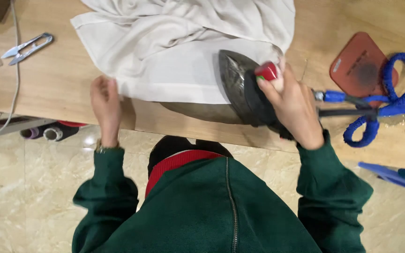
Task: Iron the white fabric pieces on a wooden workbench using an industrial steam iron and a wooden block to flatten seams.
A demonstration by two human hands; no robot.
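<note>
On the table's near edge (pixel 62 89), the iron (pixel 240 89) sits over the front hem of the cloth (pixel 179 51), tilted up on its side so the dark soleplate faces partly toward the camera. Right hand (pixel 294 105) is wrapped tight around the iron's handle, thumb near the red knob (pixel 267 71).

Key relation: iron's long axis runs roughly up-left to down-right, nose pointing up toward the bunched part of the cloth, heel toward the right hand and the blue-sheathed cord (pixel 390 100). The flat, unwrinkled strip of cloth lies to the left of the iron, between the two hands.

Left hand (pixel 105 105) is at the cloth's lower-left corner, fingers curled at the hem. Looks like it's pinching or pinning the edge against the table, but motion blur makes it hard to say if it actually grips fabric, so can't tell for sure.

Left hand is nearer the free corner; right hand is on the iron, well apart from that corner, with the flat strip spanning the gap.

Cord loops right, past the reddish iron rest (pixel 357 58). Snips (pixel 26 47) lie far left on the table, well apart from both hands.
</note>
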